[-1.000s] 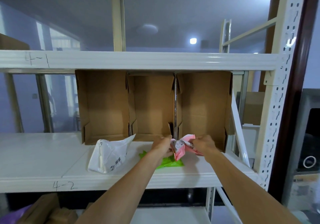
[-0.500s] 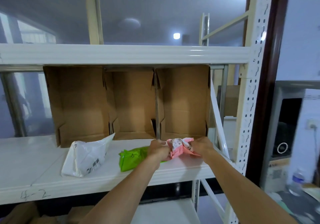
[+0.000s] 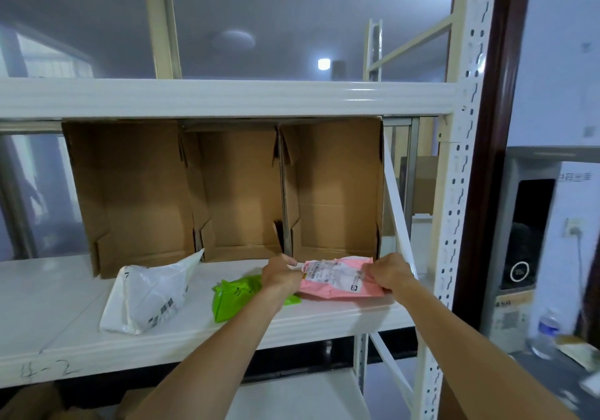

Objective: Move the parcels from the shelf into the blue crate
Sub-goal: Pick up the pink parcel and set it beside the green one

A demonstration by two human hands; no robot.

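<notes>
The white metal shelf (image 3: 48, 293) fills most of the frame, and its board carries three open cardboard boxes (image 3: 233, 192) that lie on their side at the back, probably so that parcels can be reached from the front. They look empty. In front of them lie three soft parcels, near the front edge where they are easy to take: a white plastic mailer (image 3: 146, 296) at the lower left, a green mailer (image 3: 233, 296) in the middle, and a pink mailer (image 3: 337, 280) at the right. The left hand (image 3: 281, 273) pinches the left end of the pink mailer and the right hand (image 3: 388, 271) pinches its right end, so the thin bag is stretched flat with the label up. I judge that it is about to be lifted. The blue crate is not in the frame.
</notes>
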